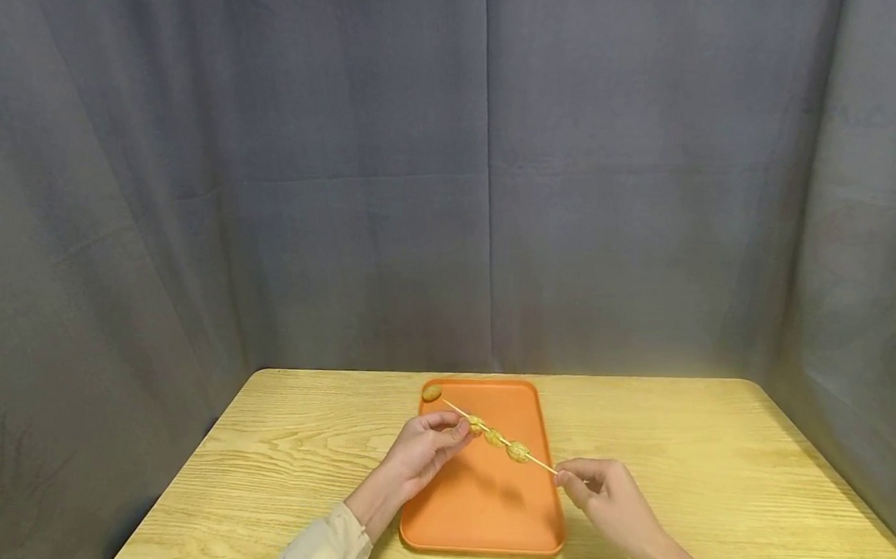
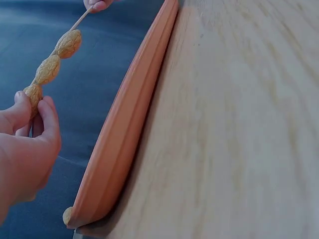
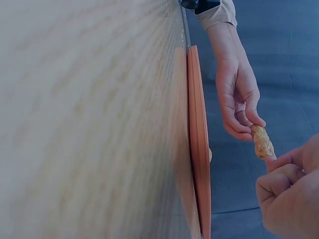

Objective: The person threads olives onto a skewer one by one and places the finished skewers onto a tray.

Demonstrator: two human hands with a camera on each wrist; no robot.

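Observation:
A thin wooden skewer (image 1: 453,407) slants over the orange tray, threaded through three wrinkled, tan, oval balls (image 2: 48,68). With thumb and fingertips, my left hand (image 1: 427,449) pinches the ball nearest the pointed end (image 2: 33,94). The bare tip sticks out past those fingers in the head view. My right hand (image 1: 611,495) pinches the skewer's other end between thumb and forefinger, off the tray's right edge. Seen from the right wrist, the balls (image 3: 261,142) line up between both hands. One loose oval ball (image 1: 431,393) lies in the tray's far left corner.
The orange tray (image 1: 482,523) lies lengthwise on a wood-grain table (image 1: 710,466), its low rim raised all round. Grey-blue curtains (image 1: 360,226) hang behind the table and along both sides.

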